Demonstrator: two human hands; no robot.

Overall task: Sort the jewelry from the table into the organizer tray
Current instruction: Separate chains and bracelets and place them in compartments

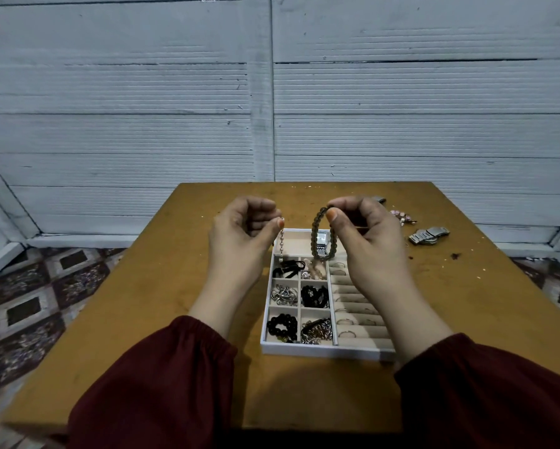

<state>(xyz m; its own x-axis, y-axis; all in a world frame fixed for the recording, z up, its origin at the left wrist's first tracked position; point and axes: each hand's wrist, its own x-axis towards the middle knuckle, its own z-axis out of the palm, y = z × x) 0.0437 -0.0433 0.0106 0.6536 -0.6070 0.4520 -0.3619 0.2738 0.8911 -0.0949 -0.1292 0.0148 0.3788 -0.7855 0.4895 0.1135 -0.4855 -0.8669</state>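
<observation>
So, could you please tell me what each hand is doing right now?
Left hand: pinching a pearl strand.
Right hand: pinching a green bead bracelet.

Tray (pixel 304 350) on table (pixel 174 319), near middle. Left hand (pixel 239 228) above tray's far left corner, strand (pixel 281 244) hanging from it along tray edge. Right hand (pixel 369 234) above tray's far right part, bracelet (pixel 314 231) hanging from it over far compartment. Rings (pixel 346 333) in tray's right column; beads (pixel 281 327) and chains (pixel 317 330) in near left compartments. Watch (pixel 429 236) on table right of tray, apart; trinket (pixel 401 217) just behind watch.
</observation>
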